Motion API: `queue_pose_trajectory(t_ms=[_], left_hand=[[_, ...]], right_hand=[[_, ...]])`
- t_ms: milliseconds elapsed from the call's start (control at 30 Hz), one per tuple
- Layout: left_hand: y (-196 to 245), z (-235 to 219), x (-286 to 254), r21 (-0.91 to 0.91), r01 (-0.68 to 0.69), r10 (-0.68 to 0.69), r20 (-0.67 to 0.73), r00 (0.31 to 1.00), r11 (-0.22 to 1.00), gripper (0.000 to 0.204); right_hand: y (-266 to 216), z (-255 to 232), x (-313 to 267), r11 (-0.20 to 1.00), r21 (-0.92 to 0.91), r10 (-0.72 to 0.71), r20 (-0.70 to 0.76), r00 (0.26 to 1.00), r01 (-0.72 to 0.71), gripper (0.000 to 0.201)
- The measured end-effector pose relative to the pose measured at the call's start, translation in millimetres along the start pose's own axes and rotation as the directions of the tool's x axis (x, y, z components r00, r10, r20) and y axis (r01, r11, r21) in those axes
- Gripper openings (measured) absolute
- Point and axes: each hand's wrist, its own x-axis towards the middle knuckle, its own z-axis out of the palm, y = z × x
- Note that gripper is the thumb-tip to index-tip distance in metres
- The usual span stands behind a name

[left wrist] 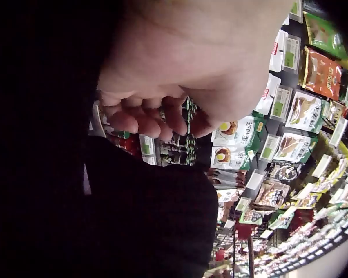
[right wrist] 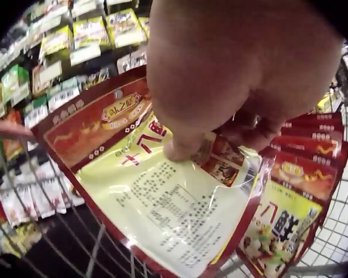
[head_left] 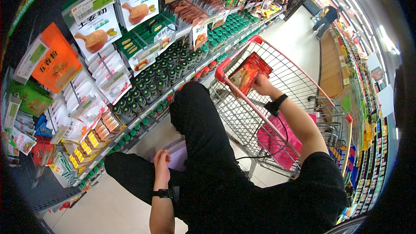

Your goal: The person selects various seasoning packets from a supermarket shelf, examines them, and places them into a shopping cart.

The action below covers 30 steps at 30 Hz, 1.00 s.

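Over the shopping cart (head_left: 281, 63), the right hand (head_left: 263, 85) pinches a red and yellow seasoning packet (head_left: 242, 79). In the right wrist view the thumb of that hand (right wrist: 238, 75) presses on the printed face of the packet (right wrist: 162, 202). Several similar red packets (right wrist: 301, 179) lie fanned out beside and beneath it, within the cart's wire basket. The left hand (head_left: 162, 161) hangs near the person's knees, its fingers loosely curled and holding nothing. From the left wrist view, the same hand (left wrist: 185, 69) shows bent fingertips, with shelves behind.
Shelves at the left carry hanging packets (head_left: 97, 34) and rows of green-capped jars (head_left: 151, 84). A pink bag (head_left: 281, 141) lies in the cart's lower part. A purple object (head_left: 177, 154) is on the floor by the knees. Another person (head_left: 327, 21) stands far up the aisle.
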Motion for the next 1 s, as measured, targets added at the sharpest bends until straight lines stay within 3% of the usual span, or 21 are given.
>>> queue_pose_trajectory(t_ms=[67,167,200,267,333,400,467,533,600,633,733,800,833,867,900,933,1000], left_hand=[[-0.5,-1.6,-5.5,0.019,-0.022,0.022,0.020,1.000,1.000,0.011],[27.7,25.4,-19.0,0.057,-0.057,0.057,0.008,0.998,0.997,0.017],[31.2,27.2,-20.4,0.097,-0.083,0.079,0.038,0.996,0.992,0.017],[44.9,34.0,-19.2,0.201,-0.160,0.124,0.182,0.976,0.966,0.013],[70.9,54.5,-26.2,0.299,-0.242,0.159,0.276,0.948,0.923,0.011],[102.9,80.6,-34.1,0.158,-0.336,0.231,0.464,0.855,0.929,0.030],[136.6,102.1,-36.9,-0.033,-0.382,0.309,0.653,0.692,0.924,0.062],[158.4,114.0,-42.3,-0.187,-0.268,0.315,0.742,0.592,0.945,0.090],[161.0,118.5,-53.8,-0.295,-0.349,0.456,0.601,0.656,0.890,0.095],[160.1,112.5,-47.9,-0.133,-0.466,0.467,0.487,0.738,0.875,0.100],[163.2,86.4,-45.6,-0.235,-0.464,0.518,0.302,0.800,0.854,0.069],[163.9,71.4,-54.4,-0.102,-0.500,0.510,0.180,0.841,0.860,0.062],[164.4,66.3,-59.3,-0.034,-0.500,0.500,0.112,0.859,0.865,0.058],[163.2,65.6,-59.4,-0.087,-0.534,0.539,0.042,0.842,0.841,0.055],[158.3,68.1,-57.2,-0.136,-0.565,0.567,-0.030,0.823,0.814,0.051],[152.5,71.8,-56.3,-0.184,-0.595,0.586,-0.102,0.803,0.783,0.048],[151.7,79.0,-53.2,-0.146,-0.650,0.620,-0.205,0.758,0.746,0.046]], right_hand=[[-45.3,-41.6,3.1,0.913,0.399,0.101,-0.014,0.995,-0.087,0.025],[-69.5,-89.2,7.6,0.751,0.637,0.246,-0.024,0.969,-0.175,0.034],[-102.8,-98.8,9.4,0.586,0.805,0.257,-0.073,0.964,-0.096,0.033],[-133.7,-108.6,19.2,0.235,0.971,0.031,-0.059,0.998,0.050,0.034],[-129.9,-101.2,24.9,-0.002,0.998,-0.007,0.060,0.998,-0.060,0.037],[-154.8,-75.6,35.7,-0.089,0.986,-0.113,0.130,0.985,-0.140,0.039],[-192.8,-43.7,51.2,-0.084,0.968,-0.253,0.207,0.945,-0.235,0.041],[-233.9,-1.1,70.2,-0.004,0.947,-0.398,0.292,0.870,-0.320,0.044],[-270.1,42.1,89.5,0.127,0.936,-0.523,0.344,0.779,-0.329,0.046],[-283.9,64.2,98.0,0.199,0.936,-0.578,0.351,0.737,-0.290,0.047],[-306.9,97.5,111.5,0.275,0.939,-0.666,0.342,0.663,-0.208,0.051],[-313.1,112.2,118.2,0.337,0.908,-0.668,0.417,0.617,-0.249,0.054],[-322.5,108.2,117.1,0.169,0.835,-0.590,0.511,0.625,-0.523,0.052],[-331.8,100.9,112.7,-0.032,0.676,-0.525,0.615,0.588,-0.736,0.051],[-344.9,86.3,108.3,-0.066,0.666,-0.521,0.612,0.595,-0.743,0.070],[-345.5,80.4,106.3,-0.229,0.586,-0.586,0.554,0.591,-0.777,0.084],[-337.7,88.1,110.9,-0.248,0.526,-0.739,0.440,0.510,-0.813,0.097]])
